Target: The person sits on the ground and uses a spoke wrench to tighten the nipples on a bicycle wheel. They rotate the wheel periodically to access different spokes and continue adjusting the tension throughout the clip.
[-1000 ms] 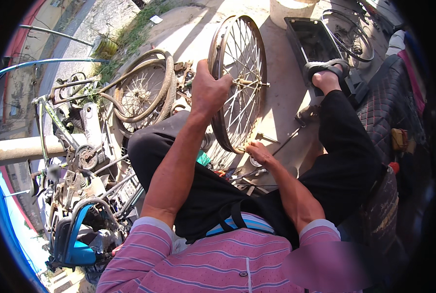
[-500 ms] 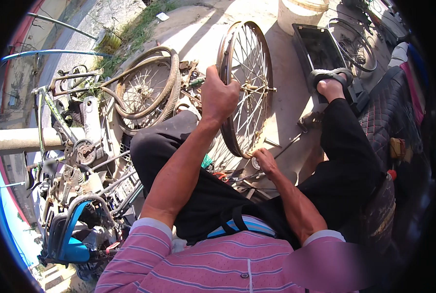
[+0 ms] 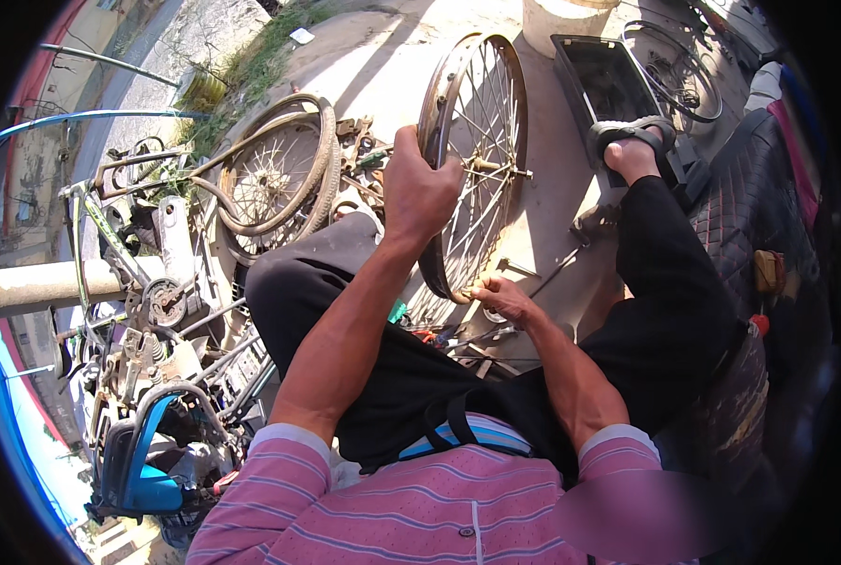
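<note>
A bare spoked bicycle wheel [image 3: 484, 167], with a worn brownish rim and no tyre, stands upright in front of me between my legs. My left hand [image 3: 422, 188] is closed around the near left side of its rim. At the rim's lower end is my right hand [image 3: 503, 299], thumb and fingers pinched together. A small brassy-looking bit shows at those fingertips, too small to name; whether it is part of the rim or a separate piece, I cannot tell.
To the left lie a tyred wheel with a loose tyre [image 3: 330, 174] and a heap of bicycle parts [image 3: 166, 306]. At the far right are a black crate [image 3: 571, 71], a pale bucket [image 3: 561, 26] and another wheel rim [image 3: 712, 104]. A hammer-like tool [image 3: 519, 268] lies beyond my right hand.
My right hand has shifted slightly left along the bottom of the rim, its fingertips now pinched there. My left hand keeps its hold, and the wheel stands nearly as before.
</note>
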Demonstrator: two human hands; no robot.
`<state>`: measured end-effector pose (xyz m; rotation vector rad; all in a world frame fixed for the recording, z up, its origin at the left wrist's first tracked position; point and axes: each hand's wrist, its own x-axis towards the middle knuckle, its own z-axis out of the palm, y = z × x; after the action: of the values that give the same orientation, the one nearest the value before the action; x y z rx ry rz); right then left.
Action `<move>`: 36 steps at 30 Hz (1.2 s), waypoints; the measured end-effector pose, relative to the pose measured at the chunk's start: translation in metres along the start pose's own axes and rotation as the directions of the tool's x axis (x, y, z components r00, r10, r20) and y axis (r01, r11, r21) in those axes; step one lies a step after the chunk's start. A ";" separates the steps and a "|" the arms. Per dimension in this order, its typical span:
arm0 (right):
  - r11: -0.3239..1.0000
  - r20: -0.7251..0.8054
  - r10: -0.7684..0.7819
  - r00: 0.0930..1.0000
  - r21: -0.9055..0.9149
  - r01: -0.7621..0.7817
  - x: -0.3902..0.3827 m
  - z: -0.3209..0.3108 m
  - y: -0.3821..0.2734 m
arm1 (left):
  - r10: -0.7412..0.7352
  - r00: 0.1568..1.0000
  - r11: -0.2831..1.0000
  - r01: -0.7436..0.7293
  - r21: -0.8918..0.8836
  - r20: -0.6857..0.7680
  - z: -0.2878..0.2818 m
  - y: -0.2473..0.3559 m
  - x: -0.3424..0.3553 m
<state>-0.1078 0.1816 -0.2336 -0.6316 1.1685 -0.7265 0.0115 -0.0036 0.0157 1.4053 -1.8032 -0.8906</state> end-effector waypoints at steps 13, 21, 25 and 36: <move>0.805 -0.350 0.095 0.932 -0.523 -0.279 -0.028 0.038 -0.044 | 0.058 0.997 0.997 -0.056 0.052 -0.045 0.010 -0.003 -0.012; 0.723 -0.284 -0.029 0.958 -0.669 -0.176 -0.049 0.091 -0.113 | 0.077 0.997 0.991 -0.079 0.105 0.026 0.014 0.016 -0.020; 0.776 -0.227 -0.114 0.967 -0.628 -0.056 -0.056 0.079 -0.104 | 0.071 0.995 0.994 -0.076 0.076 0.077 0.016 0.019 -0.023; 0.364 0.061 -0.569 0.820 -0.876 0.317 -0.066 0.059 -0.094 | 0.065 0.995 0.996 -0.070 0.061 0.077 0.017 0.019 -0.012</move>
<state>-0.0824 0.1795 -0.1073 -1.8502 1.6234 -0.6405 -0.0105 0.0137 0.0210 1.3576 -1.9395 -0.8684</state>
